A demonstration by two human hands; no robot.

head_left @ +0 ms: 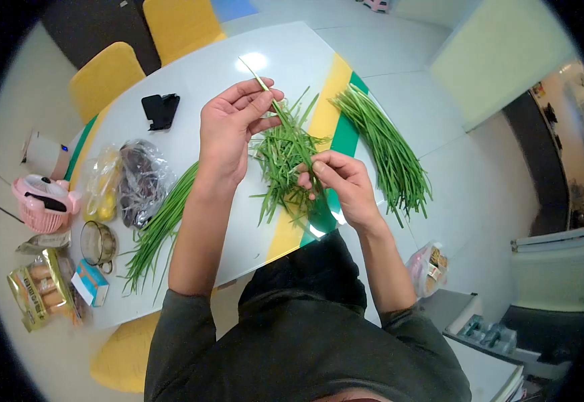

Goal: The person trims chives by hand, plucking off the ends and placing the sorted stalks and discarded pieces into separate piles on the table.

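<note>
My left hand [233, 119], raised over the table, pinches a garlic chive stalk [254, 72] near its pale end. Lower and to the right, my right hand [344, 182] has its thumb and fingers closed on the green leafy part of the chive. Beneath and between both hands lies a loose, tangled heap of chive trimmings [275, 157]. One neat bundle of chives [389, 151] rests to the right at the table's edge. Another bunch [161, 231] lies left of my left forearm, partly hidden by it.
On the left of the white table [238, 221] are a bagged dark item [146, 181], a yellow item in plastic [106, 181], a glass cup [97, 242], a blue-white box [91, 283], a bread packet [42, 289], a pink fan [44, 203] and a black holder [160, 110].
</note>
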